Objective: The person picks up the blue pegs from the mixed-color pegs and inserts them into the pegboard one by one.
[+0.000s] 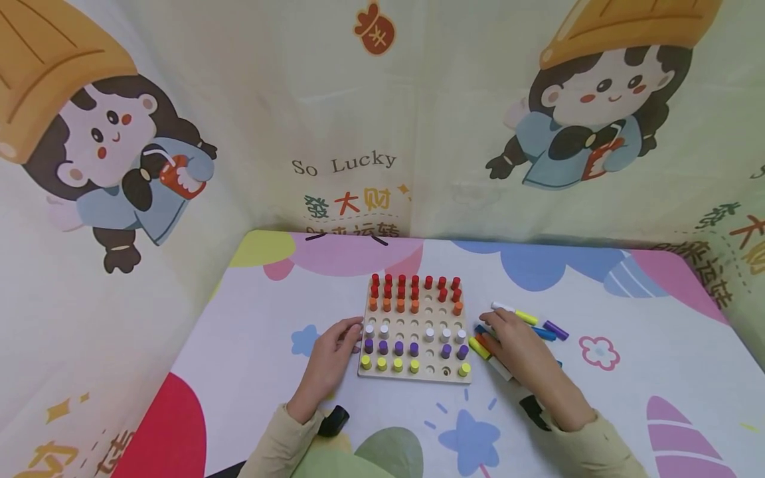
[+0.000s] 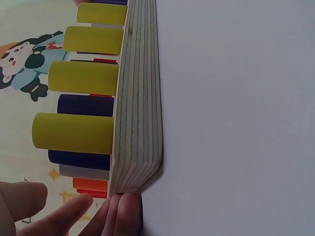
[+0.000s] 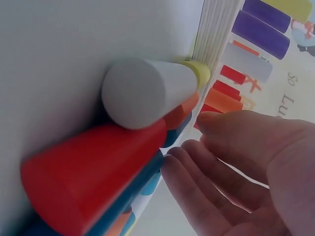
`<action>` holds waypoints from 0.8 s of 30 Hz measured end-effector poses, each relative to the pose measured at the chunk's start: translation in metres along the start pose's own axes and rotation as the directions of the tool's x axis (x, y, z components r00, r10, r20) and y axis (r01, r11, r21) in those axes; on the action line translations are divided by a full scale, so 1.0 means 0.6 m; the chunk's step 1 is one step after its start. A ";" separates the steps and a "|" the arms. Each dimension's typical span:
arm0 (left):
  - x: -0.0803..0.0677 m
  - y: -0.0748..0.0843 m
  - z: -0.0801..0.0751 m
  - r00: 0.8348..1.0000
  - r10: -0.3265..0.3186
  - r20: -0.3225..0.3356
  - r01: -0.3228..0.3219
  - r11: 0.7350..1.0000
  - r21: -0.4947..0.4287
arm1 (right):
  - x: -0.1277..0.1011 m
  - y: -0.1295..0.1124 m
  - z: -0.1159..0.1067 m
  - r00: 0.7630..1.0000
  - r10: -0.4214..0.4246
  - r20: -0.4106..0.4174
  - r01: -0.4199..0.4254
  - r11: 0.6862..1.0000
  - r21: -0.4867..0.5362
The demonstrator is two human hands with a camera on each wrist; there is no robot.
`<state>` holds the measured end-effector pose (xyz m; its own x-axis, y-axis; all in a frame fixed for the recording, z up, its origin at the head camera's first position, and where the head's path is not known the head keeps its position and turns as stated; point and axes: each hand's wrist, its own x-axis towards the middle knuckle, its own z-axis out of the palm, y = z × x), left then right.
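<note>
Head view: right hand (image 1: 518,345) hides loose pegs (image 1: 540,326).

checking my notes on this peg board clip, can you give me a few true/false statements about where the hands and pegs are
1. The left hand touches the left edge of the peg board. True.
2. The right hand grips the board. False: it lies over the loose pegs right of the board.
3. The red pegs fill the far rows. True.
4. Every hole holds a peg. False: several are empty.
</note>
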<state>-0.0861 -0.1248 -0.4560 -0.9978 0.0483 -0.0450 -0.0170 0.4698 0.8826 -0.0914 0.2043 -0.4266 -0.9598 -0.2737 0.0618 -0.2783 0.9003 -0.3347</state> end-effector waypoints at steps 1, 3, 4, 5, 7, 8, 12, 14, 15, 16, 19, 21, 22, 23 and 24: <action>0.000 0.000 0.001 1.000 -0.007 0.004 0.007 1.000 0.000 | 0.001 0.001 0.001 1.000 -0.007 -0.001 0.007 1.000 0.002; 0.001 -0.001 0.001 1.000 -0.017 0.007 0.017 1.000 -0.004 | 0.002 0.003 0.004 1.000 -0.017 -0.002 0.017 1.000 -0.003; 0.002 -0.001 0.002 1.000 -0.017 0.008 0.017 1.000 -0.001 | 0.002 0.003 0.005 1.000 -0.018 -0.002 0.018 1.000 -0.005; 0.003 -0.001 0.001 1.000 -0.013 0.008 0.013 1.000 0.001 | 0.003 0.003 0.005 1.000 -0.017 -0.001 0.017 1.000 -0.006; 0.005 -0.002 0.001 1.000 0.000 0.003 0.000 1.000 0.006 | 0.004 0.003 0.005 1.000 -0.013 0.003 0.013 1.000 -0.006; 0.006 -0.002 0.001 1.000 0.006 0.000 -0.006 1.000 0.010 | 0.005 0.003 0.005 1.000 -0.013 0.005 0.013 1.000 -0.007; 0.008 -0.005 0.000 1.000 0.012 -0.003 -0.012 0.999 0.044 | 0.008 0.004 0.005 1.000 -0.024 0.005 0.024 1.000 -0.007; 0.009 -0.006 0.000 1.000 0.001 0.001 -0.002 0.999 0.053 | 0.009 0.004 0.005 0.999 -0.035 0.001 0.035 0.999 -0.012; 0.009 -0.007 0.000 1.000 0.004 0.005 -0.004 0.998 0.057 | 0.010 0.005 0.005 0.999 -0.039 -0.002 0.039 0.999 -0.014; 0.009 -0.008 0.000 1.000 0.007 0.008 -0.008 0.998 0.057 | 0.011 0.005 0.005 0.999 -0.042 -0.005 0.042 0.999 -0.015; 0.011 -0.009 -0.001 1.000 -0.004 0.019 0.003 0.999 0.052 | 0.013 0.005 0.006 0.999 -0.045 -0.005 0.045 0.999 -0.018; 0.012 -0.010 -0.001 1.000 -0.005 0.026 0.003 0.999 0.054 | 0.014 0.005 0.006 0.999 -0.046 -0.002 0.046 0.999 -0.017; 0.013 -0.010 -0.001 1.000 -0.006 0.028 0.005 0.999 0.054 | 0.015 0.005 0.006 0.999 -0.046 0.001 0.046 0.999 -0.017; 0.014 -0.010 -0.002 1.000 -0.010 0.029 0.008 0.998 0.054 | 0.015 0.005 0.006 0.999 -0.045 0.005 0.045 0.999 -0.016; 0.014 -0.011 -0.002 0.999 -0.009 0.031 0.007 0.998 0.056 | 0.016 0.006 0.006 0.999 -0.044 0.008 0.044 0.999 -0.015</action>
<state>-0.0947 -0.1284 -0.4616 -0.9952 0.0714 -0.0671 -0.0204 0.5190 0.8546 -0.1014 0.2034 -0.4308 -0.9464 -0.3154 0.0692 -0.3206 0.8926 -0.3170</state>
